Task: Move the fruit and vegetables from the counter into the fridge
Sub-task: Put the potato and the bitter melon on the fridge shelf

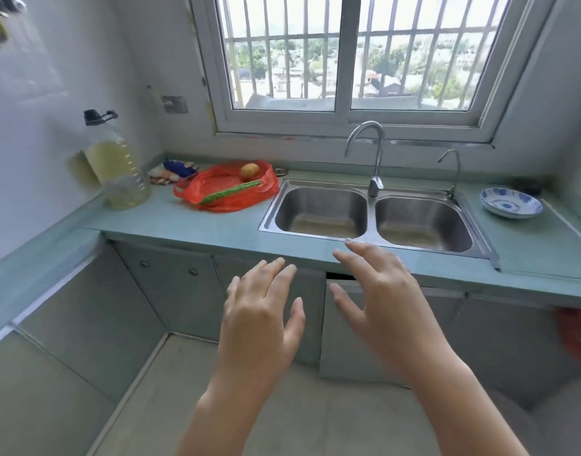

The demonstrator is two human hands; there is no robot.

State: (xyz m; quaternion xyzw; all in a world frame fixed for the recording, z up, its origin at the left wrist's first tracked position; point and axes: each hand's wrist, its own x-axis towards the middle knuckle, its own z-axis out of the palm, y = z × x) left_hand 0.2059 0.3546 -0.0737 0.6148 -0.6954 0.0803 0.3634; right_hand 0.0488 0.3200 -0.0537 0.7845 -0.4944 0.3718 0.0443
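From the head camera, a red plastic bag (213,185) lies open on the green counter (190,227) left of the double sink (315,183), with a potato (249,170) and a green cucumber (230,192) on it. An oil bottle (118,166) stands in the corner and a blue-and-white bowl (511,203) sits at the right. Under the barred window (345,60), the left hand (259,317) and right hand (381,297) hover apart before the counter edge, fingers spread, holding nothing.

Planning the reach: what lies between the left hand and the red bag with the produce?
In the head view, only a bare stretch of green counter separates the left hand from the red bag.
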